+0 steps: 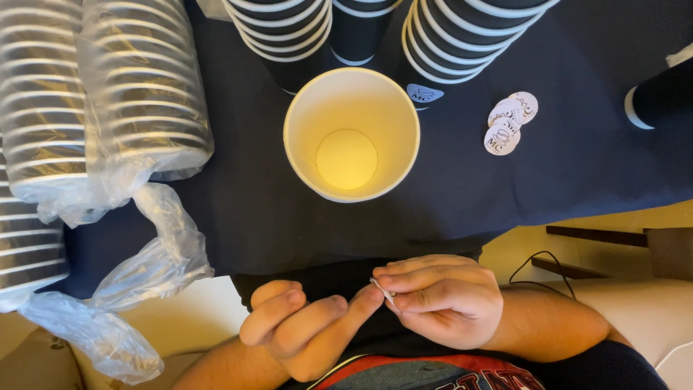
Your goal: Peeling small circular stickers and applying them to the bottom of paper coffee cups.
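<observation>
At far left I see sleeves of stacked cups in clear plastic wrap (pixel 137 108), lying on the dark cloth (pixel 274 209). My left hand (pixel 303 328) is loosely curled, its fingertip touching a small white sticker (pixel 385 292). My right hand (pixel 440 303) pinches that sticker between thumb and forefinger, close to my chest. Beyond the hands stands an open paper cup (pixel 351 134), upright, white inside, with stacks of dark cups (pixel 289 36) just behind it. Farther right, round stickers (pixel 509 123) lie overlapping on the cloth.
</observation>
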